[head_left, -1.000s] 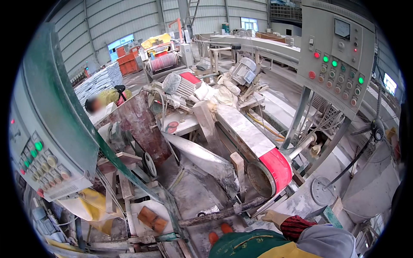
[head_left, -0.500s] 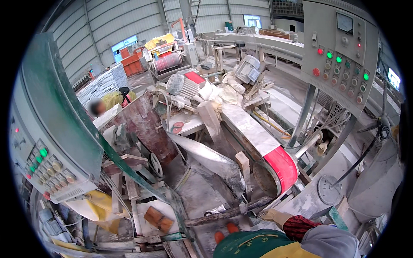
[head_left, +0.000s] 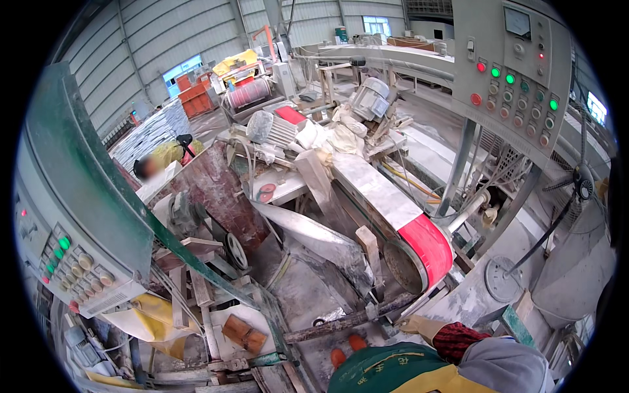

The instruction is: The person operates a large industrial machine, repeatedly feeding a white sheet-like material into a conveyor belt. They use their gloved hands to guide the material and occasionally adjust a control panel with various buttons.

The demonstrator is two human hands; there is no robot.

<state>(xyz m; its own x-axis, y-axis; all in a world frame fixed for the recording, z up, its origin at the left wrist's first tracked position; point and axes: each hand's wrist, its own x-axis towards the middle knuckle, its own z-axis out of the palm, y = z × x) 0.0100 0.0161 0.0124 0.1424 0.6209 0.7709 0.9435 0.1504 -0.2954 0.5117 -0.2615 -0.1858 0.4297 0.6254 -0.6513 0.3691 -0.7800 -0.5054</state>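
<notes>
My right hand (head_left: pixel 417 325), in a beige work glove, is held low in front of me at the lower right. Its fingers look stretched out to the left, with nothing visible in them. A red-and-black checked cuff (head_left: pixel 457 340) and a grey sleeve (head_left: pixel 501 367) lead to it. Just beyond the glove, a grimy rail (head_left: pixel 341 323) runs crosswise; whether the fingers touch it I cannot tell. Past the rail stands a belt machine with a bright red belt (head_left: pixel 429 245) curving round its near end. My left hand is out of view.
Control panels with lit buttons stand left (head_left: pixel 78 262) and right (head_left: pixel 511 72). A fan (head_left: pixel 582 185) is at far right. An electric motor (head_left: pixel 373 98) sits beyond the belt. Behind a reddish-brown board (head_left: pixel 213 183) another person (head_left: pixel 171 154) bends over. A brown block (head_left: pixel 244 334) lies lower left.
The view has shifted slightly, so the machine and panels sit a little further left. My gloved right hand stays near the rail, its position almost the same.
</notes>
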